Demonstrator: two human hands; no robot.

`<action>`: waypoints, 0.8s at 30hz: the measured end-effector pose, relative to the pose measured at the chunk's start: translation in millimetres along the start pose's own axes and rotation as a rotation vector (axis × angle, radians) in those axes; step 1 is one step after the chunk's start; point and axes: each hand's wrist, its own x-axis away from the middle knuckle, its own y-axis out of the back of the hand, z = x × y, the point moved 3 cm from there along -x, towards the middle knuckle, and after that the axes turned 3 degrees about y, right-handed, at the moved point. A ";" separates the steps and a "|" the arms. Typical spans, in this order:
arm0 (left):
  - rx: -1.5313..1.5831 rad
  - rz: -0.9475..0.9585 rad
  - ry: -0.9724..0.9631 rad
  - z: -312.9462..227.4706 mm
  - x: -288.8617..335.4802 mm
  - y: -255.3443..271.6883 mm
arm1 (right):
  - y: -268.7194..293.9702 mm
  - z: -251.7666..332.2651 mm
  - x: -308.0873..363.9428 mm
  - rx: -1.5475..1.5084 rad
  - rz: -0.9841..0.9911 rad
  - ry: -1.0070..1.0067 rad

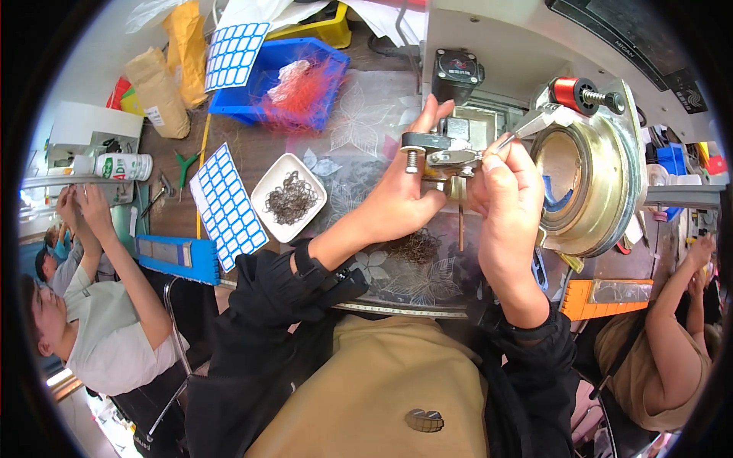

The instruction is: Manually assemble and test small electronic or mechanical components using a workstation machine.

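A small tying machine stands in front of me, with a metal clamp head [450,150] at its middle. My left hand [405,183] reaches round the left side of this head. Its visible fingers point up behind the head, and its thumb lies apart below. Close by on the right, my right hand [508,195] is closed, thumb against forefinger beside the clamp. A thin grey tip shows at the pinch; what it is I cannot make out. Red thread sits on a spool [573,93] above a large brass-coloured ring [569,183]. Small dark hooks [416,246] lie below my left hand.
Left of my hands stand a white dish [263,200] of dark hooks and a blue bin [238,103] with red thread. Blue-bordered label sheets [227,206] lie alongside. An orange holder [584,301] is at the right edge. People sit at work on the left and right.
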 end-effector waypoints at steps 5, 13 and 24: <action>0.024 -0.053 -0.022 4.7 1.5 2.6 | -1.0 -5.5 2.8 0.135 -0.037 0.022; -0.496 -0.150 -0.129 -13.0 4.7 3.3 | -2.7 -5.6 1.2 0.162 -0.046 0.112; -0.989 -0.094 -0.138 -53.9 8.7 24.7 | -5.9 -2.4 1.5 0.155 -0.038 0.072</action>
